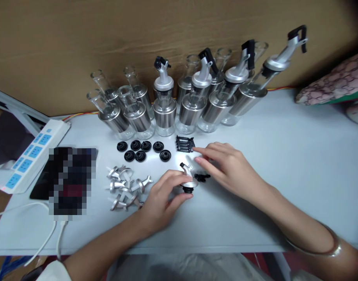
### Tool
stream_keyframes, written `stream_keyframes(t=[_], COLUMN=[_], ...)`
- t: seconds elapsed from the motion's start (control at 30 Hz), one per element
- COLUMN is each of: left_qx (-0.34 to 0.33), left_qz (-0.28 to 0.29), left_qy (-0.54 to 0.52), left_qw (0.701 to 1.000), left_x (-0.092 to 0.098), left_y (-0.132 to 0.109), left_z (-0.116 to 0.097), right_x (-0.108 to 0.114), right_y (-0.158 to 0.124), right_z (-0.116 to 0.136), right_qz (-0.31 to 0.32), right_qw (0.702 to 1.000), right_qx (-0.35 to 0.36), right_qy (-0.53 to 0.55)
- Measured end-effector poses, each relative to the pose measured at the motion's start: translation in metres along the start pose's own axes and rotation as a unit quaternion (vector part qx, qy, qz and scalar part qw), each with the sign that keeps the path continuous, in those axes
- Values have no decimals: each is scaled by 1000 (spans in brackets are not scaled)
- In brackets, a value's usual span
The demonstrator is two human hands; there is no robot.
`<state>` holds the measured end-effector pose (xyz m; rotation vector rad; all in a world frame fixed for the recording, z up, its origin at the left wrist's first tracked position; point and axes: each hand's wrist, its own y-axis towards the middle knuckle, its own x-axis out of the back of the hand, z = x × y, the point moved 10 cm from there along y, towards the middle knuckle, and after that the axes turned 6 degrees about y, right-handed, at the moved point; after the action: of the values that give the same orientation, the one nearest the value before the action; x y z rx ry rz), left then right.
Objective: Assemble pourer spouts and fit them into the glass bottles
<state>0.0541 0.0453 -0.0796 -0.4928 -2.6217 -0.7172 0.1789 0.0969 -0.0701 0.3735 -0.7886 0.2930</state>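
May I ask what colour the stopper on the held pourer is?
The stopper is black, best seen in the head view.

Bright tabletop [284, 156] — soft detail, dark upper-right corner

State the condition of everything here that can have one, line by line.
Left hand: gripping pourer
Pourer: black base on, no lever visible
Right hand: open, forefinger by black levers, contact unclear
Black levers: detached, lined up
Small black pieces: loose, piled
Black discs: loose, lying flat
Silver spouts: loose, heaped
Four front-right bottles: upright, stoppered
Other bottles: upright, unstoppered
Dark device: screen pixelated, on or off unclear
Power strip: sockets facing up
White cables: slack
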Motion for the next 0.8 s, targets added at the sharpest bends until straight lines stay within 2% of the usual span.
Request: stream_keyframes(t=[0.07,0.2,0.37,0.57,0.8], left_qx=[-5,-8,3,8,59], left_qz=[2,2,2,8,19], left_qy=[-9,-15,-20,-23,-10], left_qw=[1000,1000,1000,1000,998], left_x=[-1,-1,-2,-3,-5], left_y=[0,0,-1,-1,-4], left_z=[-2,-5,-3,-3,8], right_x=[-3,-16,-7,4,1], right_y=[1,0,0,0,-4], right_z=[-8,-20,-24,-43,-37], right_qz=[9,60,46,20,32], right_qw=[996,985,979,972,968], right_qx=[7,-13,-28,-105,-139], right_qy=[-91,-162,-198,-207,-208])
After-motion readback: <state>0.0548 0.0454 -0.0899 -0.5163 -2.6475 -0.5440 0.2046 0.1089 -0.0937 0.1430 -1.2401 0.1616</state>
